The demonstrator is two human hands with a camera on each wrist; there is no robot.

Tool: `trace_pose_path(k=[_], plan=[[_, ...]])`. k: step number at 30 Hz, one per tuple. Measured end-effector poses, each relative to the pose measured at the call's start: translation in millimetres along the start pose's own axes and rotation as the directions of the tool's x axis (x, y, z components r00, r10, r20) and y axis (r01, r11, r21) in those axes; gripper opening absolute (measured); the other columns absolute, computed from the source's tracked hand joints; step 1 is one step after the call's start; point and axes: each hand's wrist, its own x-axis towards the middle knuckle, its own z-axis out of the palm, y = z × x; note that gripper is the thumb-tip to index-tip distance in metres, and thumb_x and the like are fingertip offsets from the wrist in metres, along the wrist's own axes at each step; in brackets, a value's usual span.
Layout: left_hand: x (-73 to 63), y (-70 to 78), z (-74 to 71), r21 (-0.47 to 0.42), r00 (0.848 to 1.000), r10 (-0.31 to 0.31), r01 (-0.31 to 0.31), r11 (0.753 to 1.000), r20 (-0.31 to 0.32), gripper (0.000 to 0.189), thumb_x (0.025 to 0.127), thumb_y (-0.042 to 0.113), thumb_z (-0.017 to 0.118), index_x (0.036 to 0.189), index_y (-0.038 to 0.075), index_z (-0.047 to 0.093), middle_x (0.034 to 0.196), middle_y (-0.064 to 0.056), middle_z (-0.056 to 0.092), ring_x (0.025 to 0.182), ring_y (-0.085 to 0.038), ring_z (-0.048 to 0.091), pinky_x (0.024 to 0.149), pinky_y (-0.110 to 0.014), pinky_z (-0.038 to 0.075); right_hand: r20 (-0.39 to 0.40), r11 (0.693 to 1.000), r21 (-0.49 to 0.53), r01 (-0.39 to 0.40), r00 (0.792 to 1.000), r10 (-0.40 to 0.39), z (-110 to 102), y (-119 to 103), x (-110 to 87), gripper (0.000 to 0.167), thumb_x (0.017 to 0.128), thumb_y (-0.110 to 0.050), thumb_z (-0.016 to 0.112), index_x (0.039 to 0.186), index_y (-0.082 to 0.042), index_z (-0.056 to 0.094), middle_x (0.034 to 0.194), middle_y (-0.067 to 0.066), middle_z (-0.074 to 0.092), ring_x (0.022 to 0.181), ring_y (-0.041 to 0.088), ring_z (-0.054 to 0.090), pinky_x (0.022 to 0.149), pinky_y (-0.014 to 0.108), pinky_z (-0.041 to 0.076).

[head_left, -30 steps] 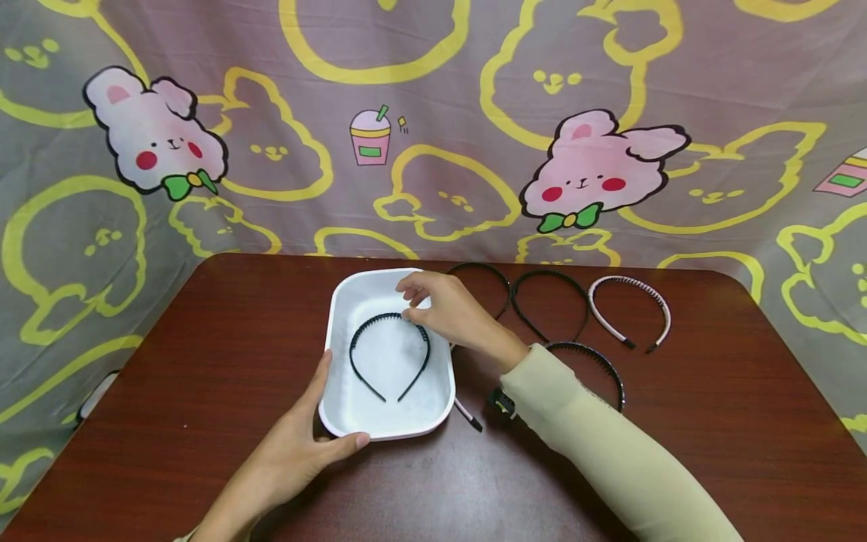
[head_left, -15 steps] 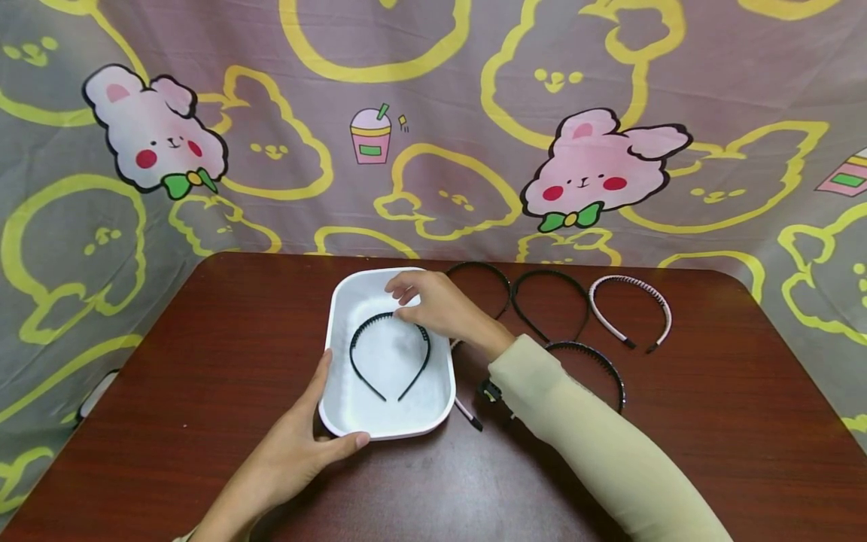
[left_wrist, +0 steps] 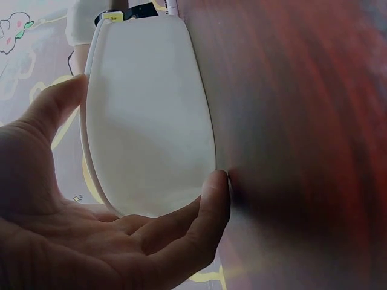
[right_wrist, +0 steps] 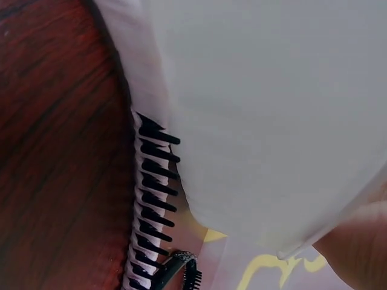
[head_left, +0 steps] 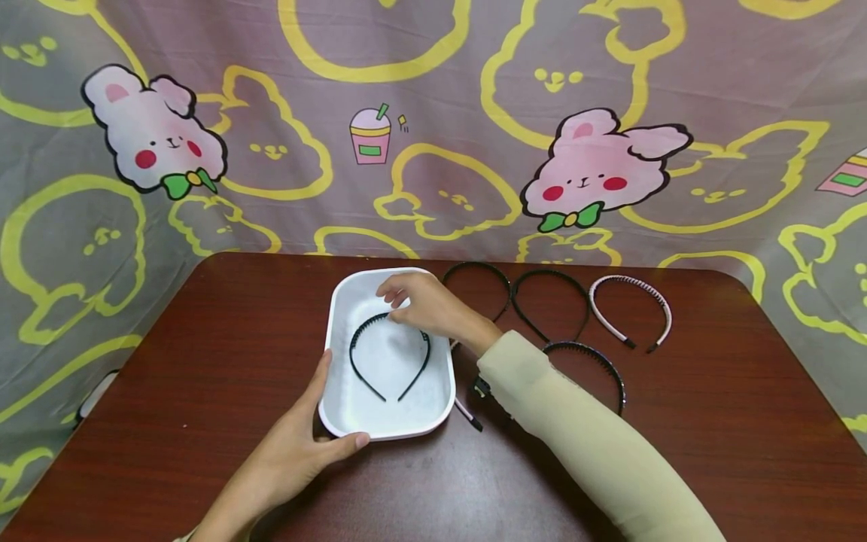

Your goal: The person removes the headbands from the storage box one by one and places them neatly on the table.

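A white plastic tray (head_left: 443,395) stands in the middle of the table, a black toothed headband (head_left: 352,354) lying in it. My left hand (head_left: 287,448) grips the tray at its near left corner, thumb on the front rim and fingers along the left side; the left wrist view shows the tray's outer side (left_wrist: 151,109) between thumb and fingers. Over the tray, my right hand (head_left: 430,301) reaches in from the right, fingers loosely bent and thumb apart from them. In the head view its thumb tip overlaps the top of the black headband.
Right of the tray lie two thin black headbands (head_left: 552,272) at the back, a pink one (head_left: 630,279) and a dark sparkly one (head_left: 612,369). Another pink headband (head_left: 467,414), with black teeth, lies close by the tray, partly hidden. A patterned cloth (head_left: 433,120) hangs behind the table.
My right hand has moved a little left over the tray, along the top of the headband. The tray, headband and left hand have kept their places.
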Motion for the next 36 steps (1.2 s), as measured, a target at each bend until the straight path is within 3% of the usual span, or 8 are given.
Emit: trace_pose_path(k=[21,28,36], plan=[[-0.5,-2.0,1.3,0.012,1.000,0.003,-0.003,1.000,0.010,0.127,0.084,0.045,0.087,0.170,0.023,-0.004,0.175,-0.017,0.015,0.152,-0.041,0.035,0.120,-0.062,0.032,0.080,0.996,-0.089,0.031,0.997,-0.024,4,2,16.2,0.034,0.092,0.000,0.074,0.126,0.000,0.072,0.117,0.015,0.075,0.107,0.026,0.072,0.094,0.030,0.055],[-0.8,-1.6,0.9,0.016,1.000,-0.006,0.006,1.000,0.005,0.127,0.084,0.048,0.087,0.170,0.026,-0.004,0.175,-0.017,0.016,0.151,-0.041,0.037,0.119,-0.062,0.033,0.103,0.997,-0.074,0.029,0.994,-0.021,6,4,23.3,0.033,0.091,0.002,0.075,0.124,-0.002,0.074,0.117,0.011,0.076,0.105,0.023,0.071,0.091,0.025,0.055],[-0.8,-2.5,1.6,0.012,1.000,0.015,-0.015,1.000,0.001,0.126,0.084,0.050,0.086,0.170,0.026,-0.004,0.175,-0.015,0.016,0.149,-0.038,0.039,0.118,-0.061,0.034,0.143,0.999,-0.038,0.013,0.990,-0.007,11,9,32.4,0.031,0.089,0.007,0.071,0.120,0.002,0.074,0.110,0.017,0.076,0.102,0.024,0.070,0.089,0.024,0.054]])
